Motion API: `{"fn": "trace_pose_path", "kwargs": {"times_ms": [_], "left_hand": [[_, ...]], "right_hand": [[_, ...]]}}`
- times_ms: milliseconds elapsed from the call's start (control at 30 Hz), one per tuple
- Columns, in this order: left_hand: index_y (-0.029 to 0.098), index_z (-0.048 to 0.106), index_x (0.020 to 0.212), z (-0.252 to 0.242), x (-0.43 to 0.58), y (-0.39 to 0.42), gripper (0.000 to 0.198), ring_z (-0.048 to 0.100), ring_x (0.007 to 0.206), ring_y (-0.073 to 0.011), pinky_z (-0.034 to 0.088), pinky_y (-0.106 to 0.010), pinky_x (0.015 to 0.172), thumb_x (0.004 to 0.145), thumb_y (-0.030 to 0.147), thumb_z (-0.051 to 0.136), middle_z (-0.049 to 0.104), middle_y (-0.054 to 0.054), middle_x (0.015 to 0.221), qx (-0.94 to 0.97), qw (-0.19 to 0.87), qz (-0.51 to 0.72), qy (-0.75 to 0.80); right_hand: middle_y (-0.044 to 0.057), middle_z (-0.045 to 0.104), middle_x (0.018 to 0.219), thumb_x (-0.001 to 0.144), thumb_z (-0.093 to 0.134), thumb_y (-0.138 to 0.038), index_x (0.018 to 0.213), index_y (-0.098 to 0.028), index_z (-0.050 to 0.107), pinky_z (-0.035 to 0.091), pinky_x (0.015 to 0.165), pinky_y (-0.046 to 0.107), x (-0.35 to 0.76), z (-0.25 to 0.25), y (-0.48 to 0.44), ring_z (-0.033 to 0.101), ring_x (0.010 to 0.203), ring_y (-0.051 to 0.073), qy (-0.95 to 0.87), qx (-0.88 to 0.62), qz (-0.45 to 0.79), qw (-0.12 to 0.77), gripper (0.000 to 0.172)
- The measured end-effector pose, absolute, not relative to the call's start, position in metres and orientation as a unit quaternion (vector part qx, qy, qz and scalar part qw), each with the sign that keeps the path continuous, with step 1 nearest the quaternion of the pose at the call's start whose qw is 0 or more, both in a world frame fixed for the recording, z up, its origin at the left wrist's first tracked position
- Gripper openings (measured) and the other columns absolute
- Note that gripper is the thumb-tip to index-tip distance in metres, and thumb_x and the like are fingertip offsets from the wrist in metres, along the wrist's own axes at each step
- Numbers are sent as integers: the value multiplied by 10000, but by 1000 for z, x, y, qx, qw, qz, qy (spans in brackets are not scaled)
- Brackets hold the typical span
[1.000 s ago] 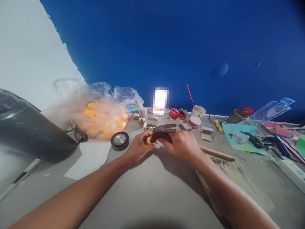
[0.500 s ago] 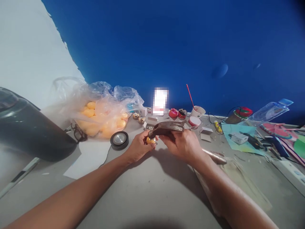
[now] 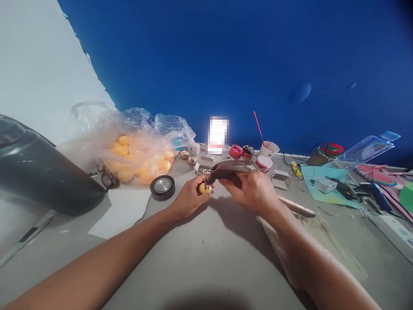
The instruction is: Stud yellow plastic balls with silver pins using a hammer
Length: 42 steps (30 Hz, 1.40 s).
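My left hand pinches a small yellow ball against the grey table, fingers closed round it. My right hand grips a hammer just below its dark metal head, which hovers over the ball. The wooden handle sticks out behind my wrist to the right. Both forearms reach in from the bottom of the view.
A clear plastic bag of yellow balls lies at the left, with a black tape roll, glasses and white paper near it. A dark rounded object sits far left. Small boxes, cups, a bottle and craft clutter line the blue wall.
The hammer head has lifted slightly off the yellow ball and tilted, its handle swinging a little. My left hand stays on the ball.
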<state>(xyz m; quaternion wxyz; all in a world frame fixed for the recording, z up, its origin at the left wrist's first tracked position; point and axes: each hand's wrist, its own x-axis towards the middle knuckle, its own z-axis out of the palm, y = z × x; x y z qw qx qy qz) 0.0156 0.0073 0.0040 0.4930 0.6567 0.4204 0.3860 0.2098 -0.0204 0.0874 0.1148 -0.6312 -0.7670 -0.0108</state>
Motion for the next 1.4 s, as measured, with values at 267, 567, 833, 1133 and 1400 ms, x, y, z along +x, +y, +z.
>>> {"fn": "trace_pose_path", "kwargs": {"times_ms": [267, 567, 833, 1133, 1400], "left_hand": [[165, 635, 878, 4, 12, 13, 189, 446, 531, -70, 321, -213, 503, 804, 337, 662, 622, -10, 781, 533, 625, 427, 378], [161, 657, 958, -6, 11, 17, 390, 483, 530, -93, 350, -237, 483, 933, 533, 546, 635, -35, 818, 504, 639, 461, 355], [156, 656, 923, 0, 11, 15, 378, 524, 551, -91, 351, -220, 498, 871, 530, 660, 643, -32, 792, 510, 639, 430, 384], [161, 580, 691, -2, 10, 20, 276, 409, 402, -57, 192, -193, 401, 826, 401, 601, 585, -1, 607, 458, 620, 492, 405], [173, 565, 733, 4, 12, 18, 237, 403, 388, -62, 220, -192, 394, 815, 388, 623, 574, 12, 568, 449, 636, 483, 401]], "right_hand": [[91, 779, 909, 898, 617, -517, 1013, -228, 765, 417, 616, 306, 233, 75, 6, 711, 799, 264, -710, -699, 42, 74, 345], [103, 767, 1008, 903, 612, -351, 1043, -201, 709, 401, 675, 304, 233, 38, 21, 705, 917, 258, -735, -675, 58, 25, 227], [108, 725, 1058, 892, 638, -329, 1047, -185, 699, 431, 750, 319, 239, 32, 26, 663, 1008, 268, -747, -662, 58, 21, 221], [121, 715, 1101, 913, 600, -321, 1033, -181, 710, 438, 737, 323, 238, 40, 23, 644, 1012, 267, -766, -640, 59, 22, 215], [62, 757, 1056, 990, 526, -347, 991, -241, 753, 430, 730, 312, 233, 51, 21, 660, 913, 217, -742, -657, 40, 128, 250]]}}
